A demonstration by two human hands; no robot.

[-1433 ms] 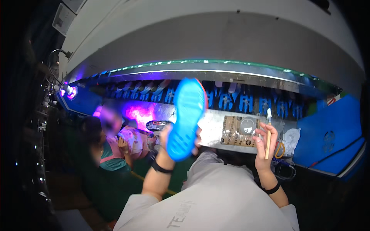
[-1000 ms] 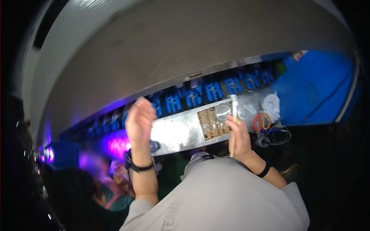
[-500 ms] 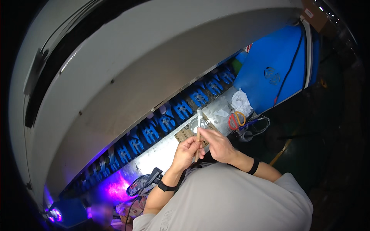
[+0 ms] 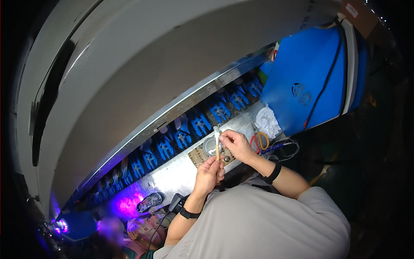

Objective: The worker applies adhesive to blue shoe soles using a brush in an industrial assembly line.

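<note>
A thin tan stick (image 4: pixel 217 152) with white material around its upper end (image 4: pixel 216 133) stands nearly upright in front of me. My left hand (image 4: pixel 208 174) is closed around its lower part. My right hand (image 4: pixel 236 144) has its fingers pinched together beside the white part; whether they grip the white material or something small is hard to make out. Behind the stick, a round clear dish (image 4: pixel 209 146) with something white in it rests on a piece of printed brown cardboard (image 4: pixel 196 158). Scissors with red and orange handles (image 4: pixel 262 141) lie just beyond my right wrist.
A metal ledge (image 4: pixel 172 178) runs below a row of blue clamps (image 4: pixel 200 124). Over them hangs a large pale cover (image 4: pixel 129 86). Crumpled white paper (image 4: pixel 267 122) and a blue panel (image 4: pixel 293 73) are at right. At lower left are a purple lamp (image 4: pixel 61 225) and another person (image 4: pixel 144 226).
My right hand has moved up along the stick to its white end, fingers now pinched rather than extended. My left hand still holds the lower part. The whole view has shifted slightly.
</note>
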